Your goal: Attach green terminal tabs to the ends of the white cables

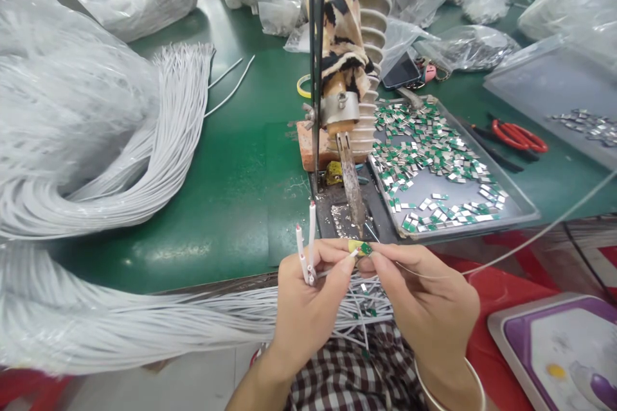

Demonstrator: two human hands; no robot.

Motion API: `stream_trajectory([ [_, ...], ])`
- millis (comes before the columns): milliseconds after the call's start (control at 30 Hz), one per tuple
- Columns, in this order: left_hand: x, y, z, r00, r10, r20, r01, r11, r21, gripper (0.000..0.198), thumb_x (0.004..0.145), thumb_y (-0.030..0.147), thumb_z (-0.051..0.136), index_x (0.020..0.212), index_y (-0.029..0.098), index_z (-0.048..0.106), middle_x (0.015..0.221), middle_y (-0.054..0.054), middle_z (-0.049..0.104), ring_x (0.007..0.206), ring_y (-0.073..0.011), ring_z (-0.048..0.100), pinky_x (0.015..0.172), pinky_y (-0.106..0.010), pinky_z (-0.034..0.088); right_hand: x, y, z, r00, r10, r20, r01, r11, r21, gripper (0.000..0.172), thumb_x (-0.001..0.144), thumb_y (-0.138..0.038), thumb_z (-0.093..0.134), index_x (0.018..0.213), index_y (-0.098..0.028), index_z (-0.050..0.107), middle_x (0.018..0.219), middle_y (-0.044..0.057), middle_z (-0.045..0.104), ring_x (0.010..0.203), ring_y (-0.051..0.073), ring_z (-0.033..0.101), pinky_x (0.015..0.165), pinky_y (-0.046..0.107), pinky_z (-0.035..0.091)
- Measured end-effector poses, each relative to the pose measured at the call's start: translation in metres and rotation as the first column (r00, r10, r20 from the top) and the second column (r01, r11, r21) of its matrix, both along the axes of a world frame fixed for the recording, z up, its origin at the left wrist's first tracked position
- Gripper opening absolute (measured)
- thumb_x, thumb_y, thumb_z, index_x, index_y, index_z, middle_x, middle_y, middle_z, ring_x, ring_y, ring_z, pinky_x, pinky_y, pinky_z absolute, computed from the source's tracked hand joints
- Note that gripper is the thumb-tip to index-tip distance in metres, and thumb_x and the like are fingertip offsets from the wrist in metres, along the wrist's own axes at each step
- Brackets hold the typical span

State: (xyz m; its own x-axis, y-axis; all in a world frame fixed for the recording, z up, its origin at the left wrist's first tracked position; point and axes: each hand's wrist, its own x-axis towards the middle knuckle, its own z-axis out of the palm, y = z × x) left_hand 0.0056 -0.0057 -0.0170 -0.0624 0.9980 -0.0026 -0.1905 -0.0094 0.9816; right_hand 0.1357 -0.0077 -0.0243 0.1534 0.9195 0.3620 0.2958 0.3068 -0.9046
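Green board (367, 248) and white wire (355, 253) meet close to the iron (353, 189), on the near side of its tip. The left hand (311, 298) closes thumb and index finger on the wire, with more white wires (312, 231) standing up between its fingers. The right hand (429, 298) pinches narrowly at the board; whether it also grips the thin strand (530, 241) is hard to tell. Left of the iron, a bundle (178, 135) lies on the worktop (241, 173); right of it are a tray (523, 209) of boards and red-handled pliers (518, 136).
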Motion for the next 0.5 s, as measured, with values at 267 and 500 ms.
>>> stream_trajectory([
  [267, -0.001, 0.004, 0.004, 0.998, 0.028, -0.049, -0.029, 1.0, -0.009, 0.018, 0.082, 0.007, 0.064, 0.069, 0.017, 0.07, 0.085, -0.001, 0.08, 0.077, -0.0106, 0.072, 0.067, -0.016, 0.055, 0.007, -0.001, -0.002, 0.968, -0.13, 0.215, 0.088, 0.977, 0.194, 0.027, 0.09, -0.007, 0.057, 0.109, -0.023, 0.066, 0.093, 0.0, 0.076, 0.081, 0.015, 0.074, 0.074, 0.023, 0.062],
  [500, -0.003, 0.01, 0.01, 0.999, 0.019, -0.038, -0.019, 1.0, 0.001, 0.018, 0.083, 0.007, 0.063, 0.071, 0.017, 0.071, 0.088, -0.001, 0.08, 0.079, -0.0113, 0.073, 0.069, -0.016, 0.056, 0.001, 0.008, 0.005, 0.957, -0.146, 0.251, 0.039, 0.921, 0.387, 0.035, 0.08, -0.001, 0.069, 0.104, -0.026, 0.072, 0.102, 0.002, 0.074, 0.089, 0.019, 0.072, 0.08, 0.034, 0.063],
])
